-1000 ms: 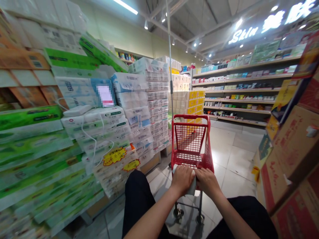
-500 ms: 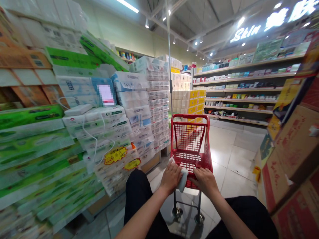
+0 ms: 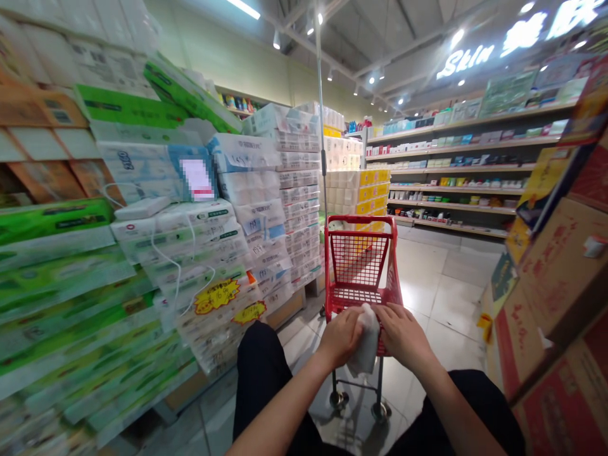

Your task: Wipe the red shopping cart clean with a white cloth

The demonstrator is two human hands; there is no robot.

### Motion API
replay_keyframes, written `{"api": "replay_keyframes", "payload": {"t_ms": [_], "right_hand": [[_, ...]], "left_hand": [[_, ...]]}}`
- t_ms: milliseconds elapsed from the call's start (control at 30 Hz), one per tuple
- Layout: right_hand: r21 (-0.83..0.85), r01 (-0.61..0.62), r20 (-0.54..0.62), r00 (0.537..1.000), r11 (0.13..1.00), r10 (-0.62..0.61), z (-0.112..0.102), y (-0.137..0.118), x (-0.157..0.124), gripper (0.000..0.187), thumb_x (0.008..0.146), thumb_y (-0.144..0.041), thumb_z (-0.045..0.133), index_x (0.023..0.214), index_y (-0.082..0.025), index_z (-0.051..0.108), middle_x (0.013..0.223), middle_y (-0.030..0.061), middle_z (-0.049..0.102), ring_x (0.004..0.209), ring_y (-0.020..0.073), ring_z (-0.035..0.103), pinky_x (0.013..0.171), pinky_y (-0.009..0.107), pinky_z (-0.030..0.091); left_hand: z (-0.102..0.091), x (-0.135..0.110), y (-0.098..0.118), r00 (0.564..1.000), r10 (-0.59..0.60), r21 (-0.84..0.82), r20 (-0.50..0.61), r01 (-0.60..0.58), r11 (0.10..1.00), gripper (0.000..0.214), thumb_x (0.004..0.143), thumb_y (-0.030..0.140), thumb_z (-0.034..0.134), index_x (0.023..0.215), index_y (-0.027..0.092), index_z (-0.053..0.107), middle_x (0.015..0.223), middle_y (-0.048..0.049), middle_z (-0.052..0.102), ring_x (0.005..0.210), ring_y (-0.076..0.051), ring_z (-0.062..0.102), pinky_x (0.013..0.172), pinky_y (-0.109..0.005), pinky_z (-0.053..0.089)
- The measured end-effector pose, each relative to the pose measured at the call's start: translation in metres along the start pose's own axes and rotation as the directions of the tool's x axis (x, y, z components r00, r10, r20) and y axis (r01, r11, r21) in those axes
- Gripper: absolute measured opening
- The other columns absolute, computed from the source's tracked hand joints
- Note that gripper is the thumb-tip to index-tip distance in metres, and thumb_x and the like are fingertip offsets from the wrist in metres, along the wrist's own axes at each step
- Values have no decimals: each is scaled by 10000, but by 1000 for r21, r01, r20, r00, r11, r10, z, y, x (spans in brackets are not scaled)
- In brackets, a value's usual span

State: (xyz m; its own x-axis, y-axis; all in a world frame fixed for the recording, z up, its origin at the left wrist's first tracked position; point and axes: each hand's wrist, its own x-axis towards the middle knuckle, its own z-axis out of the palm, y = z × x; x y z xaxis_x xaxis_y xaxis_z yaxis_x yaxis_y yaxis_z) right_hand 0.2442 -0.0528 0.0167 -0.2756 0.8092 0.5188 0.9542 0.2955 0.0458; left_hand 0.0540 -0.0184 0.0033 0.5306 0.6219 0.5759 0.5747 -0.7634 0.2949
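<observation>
Shop aisle. Red cart (image 3: 358, 259) straight ahead, stacks of paper packs (image 3: 213, 253) on the left. A white cloth (image 3: 367, 345) is bunched at the cart's near rim, its tail hanging below. Left hand (image 3: 342, 335) is clamped on the cloth's left side; right hand (image 3: 403, 332) pinches its right edge. Likely wiping the rim. Best done with the cloth spread flat and one hand bracing the cart against rolling.

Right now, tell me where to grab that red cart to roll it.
Grip the near top rail of the red cart from behind, palms down: it runs crosswise, facing you, where the left hand and right hand meet at a white cloth.
</observation>
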Motion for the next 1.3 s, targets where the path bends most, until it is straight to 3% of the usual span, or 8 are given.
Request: {"api": "replay_keyframes", "payload": {"t_ms": [133,300,500,667,800,900,1067,1300], "right_hand": [[36,-2,-18,1000,999,3,-5,-34,19,343,927,-249,398,1243,-211,525,1194,89,624,1088,235,531,923,354,335],[95,42,95,994,995,-51,32,-63,25,222,968,-303,399,1014,-229,604,923,43,691,854,170,608,740,269,339],[19,72,8,997,997,-73,35,-4,-3,277,988,-324,371,915,-227,620,860,35,676,847,169,590,794,297,334],[-21,106,-45,993,994,-107,20,45,-19,227,978,-298,393,1001,-237,611,1007,29,666,1180,201,487,1070,407,216],[-28,13,-74,997,1000,-15,25,31,-15,245,980,-276,362,952,-227,600,991,34,658,1194,203,475,1105,445,163],[-34,-56,-107,993,998,52,35,-1,-6,236,977,-299,373,941,-200,585,1026,71,643,1180,224,472,1064,426,218],[-60,-57,-94,994,997,51,53,-36,13,264,957,-396,425,898,-187,577,875,74,629,890,220,538,823,353,327],[-15,104,-86,991,994,-105,54,-8,13,270,984,-342,377,858,-212,578,823,38,632,802,177,537,758,322,307]], "left_hand": [[-12,18,-11,974,-185,-224,-127,154,962,336,1011,277,214,1192,235,494,1172,-38,592,1106,-154,552,969,-310,444],[-2,27,-27,948,-305,-278,-94,269,922,424,1022,324,123,1124,241,526,1084,-23,645,1015,-151,599,881,-296,474],[4,28,-35,971,-239,-93,11,239,967,472,1023,403,105,1026,242,549,1000,-5,648,917,-148,610,770,-262,457],[12,33,-42,988,-109,103,113,97,990,503,996,503,214,893,208,608,908,-32,657,863,-175,604,823,-314,419],[19,31,-48,981,5,200,193,-45,979,458,846,633,495,815,201,648,851,-44,680,844,-204,606,915,-388,359],[20,31,-53,966,5,230,258,-66,971,365,726,560,661,820,208,658,869,-48,693,839,-221,617,887,-392,355],[17,33,-55,954,-35,268,299,-49,962,219,704,374,671,872,235,659,883,-35,704,849,-232,635,871,-393,348],[14,28,-54,961,-43,240,274,-26,970,341,738,507,671,945,240,627,888,-27,709,847,-211,644,846,-344,368]]}}
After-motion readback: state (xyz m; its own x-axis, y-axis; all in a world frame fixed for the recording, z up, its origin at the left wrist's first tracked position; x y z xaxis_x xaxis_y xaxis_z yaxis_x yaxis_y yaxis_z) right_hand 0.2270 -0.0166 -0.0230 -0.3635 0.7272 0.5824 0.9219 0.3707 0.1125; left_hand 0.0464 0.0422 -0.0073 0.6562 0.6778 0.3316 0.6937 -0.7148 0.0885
